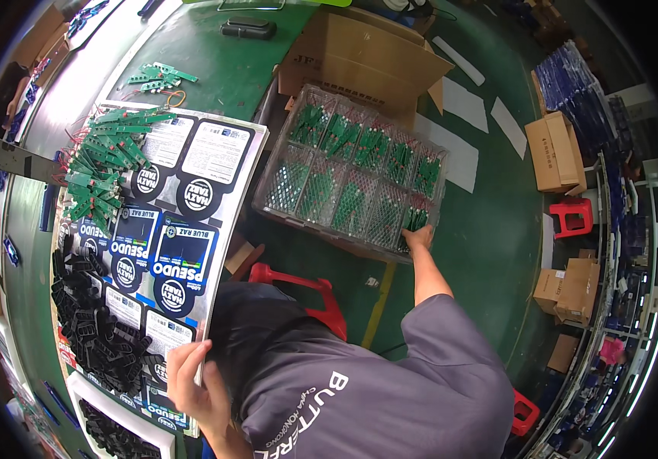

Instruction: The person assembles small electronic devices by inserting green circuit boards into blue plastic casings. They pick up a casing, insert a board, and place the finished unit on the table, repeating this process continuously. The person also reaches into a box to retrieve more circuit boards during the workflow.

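2 bare hands of the person are in view, well apart from each other. The right hand (420, 238) reaches to the near right corner of a clear plastic tray (306, 220), where its fingers are at the green circuit boards (416, 218) of the corner compartment; I cannot tell whether they grasp a board or only touch it. This tray has 10 compartments, in 2 rows of 5, and green boards lie in them. Behind it stands an open cardboard box (359, 57). The left hand (200, 394) is at the edge of a printed sheet (214, 149) on the green desk (214, 73); its fingers are released and loosely bent, and whether they touch this edge, I cannot tell. On the sheet lie a heap of green boards with red wires (107, 153), at the far part, and a heap of black plastic parts (99, 329), nearer to the left hand. Beyond the sheet, a smaller group of green boards (157, 76) rests on the desk. 1 red stool (306, 287) stands near the tray.
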A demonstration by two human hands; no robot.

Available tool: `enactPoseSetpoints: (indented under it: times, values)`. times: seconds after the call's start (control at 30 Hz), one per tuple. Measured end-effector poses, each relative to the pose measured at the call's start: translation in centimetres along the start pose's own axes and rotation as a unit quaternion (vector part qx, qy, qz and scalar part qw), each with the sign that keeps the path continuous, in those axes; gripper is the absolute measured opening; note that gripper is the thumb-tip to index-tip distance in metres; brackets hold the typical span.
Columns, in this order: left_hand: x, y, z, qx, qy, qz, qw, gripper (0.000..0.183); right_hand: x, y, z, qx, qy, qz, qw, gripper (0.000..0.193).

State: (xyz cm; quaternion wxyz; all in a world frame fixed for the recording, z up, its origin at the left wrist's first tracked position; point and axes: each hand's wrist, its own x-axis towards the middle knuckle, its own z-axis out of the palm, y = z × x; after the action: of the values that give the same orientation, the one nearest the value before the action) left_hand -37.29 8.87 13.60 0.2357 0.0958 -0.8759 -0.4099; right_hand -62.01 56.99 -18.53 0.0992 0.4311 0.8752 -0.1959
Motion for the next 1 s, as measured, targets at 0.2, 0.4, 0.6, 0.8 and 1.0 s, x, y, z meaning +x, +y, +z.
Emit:
enactPoseSetpoints:
  times: [0.2, 0.4, 0.6, 0.8, 1.0]
  values:
    - [4.7, 0.7, 4.6, 0.034, -0.089, 0.053, 0.994, 0.028, 1.0, 0.5, 0.2, 0.096, -0.035, 0.057, 0.993, 0.086]
    - [5.7, 0.7, 5.8, 0.124, -0.076, 0.098, 0.985, 0.027, 0.3, -0.1, -0.1, 0.1, -0.035, 0.076, 0.992, 0.073]
    - [4.5, -0.9, 5.4, 0.21, -0.033, 0.054, 0.976, 0.027, 0.1, 0.4, 0.2, 0.123, 0.046, 0.039, 0.991, 0.064]
    - [4.2, -1.3, 5.6, 0.235, -0.034, 0.04, 0.971, 0.026, 3.9, -2.6, -1.3, 0.203, 0.122, -0.071, 0.969, 0.063]
    - [4.6, -1.2, 5.9, 0.22, -0.028, 0.017, 0.975, 0.025, 12.5, -9.3, -3.7, 0.165, 0.072, -0.031, 0.983, 0.06]
